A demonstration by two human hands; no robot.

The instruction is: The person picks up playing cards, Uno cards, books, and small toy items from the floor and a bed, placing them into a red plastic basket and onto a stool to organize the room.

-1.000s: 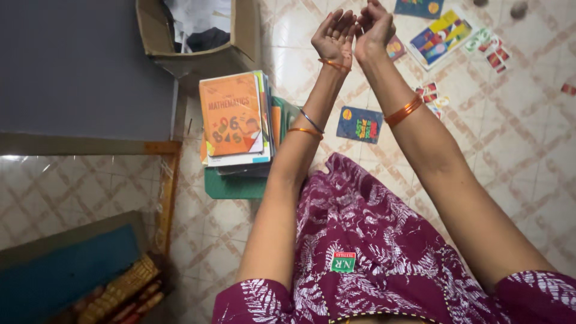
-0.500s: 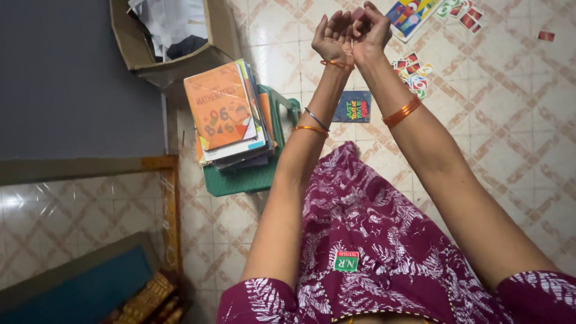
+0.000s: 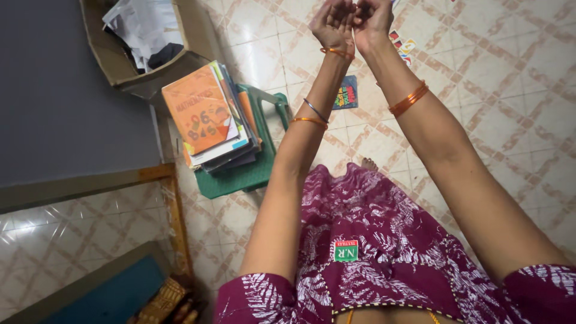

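Clearly, both arms are stretched forward and lifted, so the two hands meet near the top edge of the head view. The left hand is turned palm up with its fingers curled loosely, and the right hand is pressed against it from the side, its fingers bent inward as if something small is pinched between the two. What is held there, if anything, cannot be told, because the fingertips are partly cut off by the frame. Orange bangles are worn on the right forearm, and thinner ones on the left.

Far under the hands, on the tiled floor, a dark card lies flat between the two forearms, well apart from the fingers. A few small cards are scattered just beside the right wrist in the view. To the left, a stack of books is kept on a green plastic stool, probably to hold them off the floor, near an open cardboard box.
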